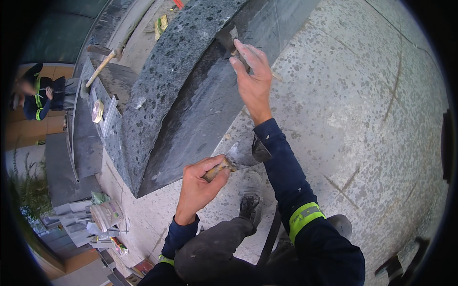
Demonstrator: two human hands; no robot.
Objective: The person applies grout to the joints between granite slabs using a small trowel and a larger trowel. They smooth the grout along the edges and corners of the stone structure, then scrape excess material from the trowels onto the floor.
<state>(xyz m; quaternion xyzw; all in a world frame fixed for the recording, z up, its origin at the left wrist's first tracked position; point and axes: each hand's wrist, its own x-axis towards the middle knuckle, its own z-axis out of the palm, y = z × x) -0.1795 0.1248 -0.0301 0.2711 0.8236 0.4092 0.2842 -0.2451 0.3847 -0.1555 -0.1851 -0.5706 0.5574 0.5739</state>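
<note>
The small dark-bladed scraper with a pale wooden handle [225,39] is at the long upper edge of the grey stone block [164,88], well along from the block's pointed near corner. Its blade is against, or just beside, the smooth dark side face below that edge; exact contact cannot be told. The right hand [254,78] has its fingers closed round the handle, whose end sticks out past the palm.

The broad metal scraper with a worn yellowish handle [241,153] is in the left hand [199,185], low beside the bottom edge of the side face, nearer the corner. These fingers are curled tight on the handle, thumb on the near side. A dark grey lump of paste [260,149] sits at the blade's far end, beside the right navy sleeve [286,171].

On the block's spotted top, by the edge away from the hands, lie a round tape roll [98,111] and pale metal strips [110,115]; a wooden-handled hammer [100,71] is beyond them. 1 worn grey shoe [250,202] stands on the spotted pale paving [353,109]. A whitish bucket [107,214] is beyond the near corner, and 1 other person [40,97] is farther off.
</note>
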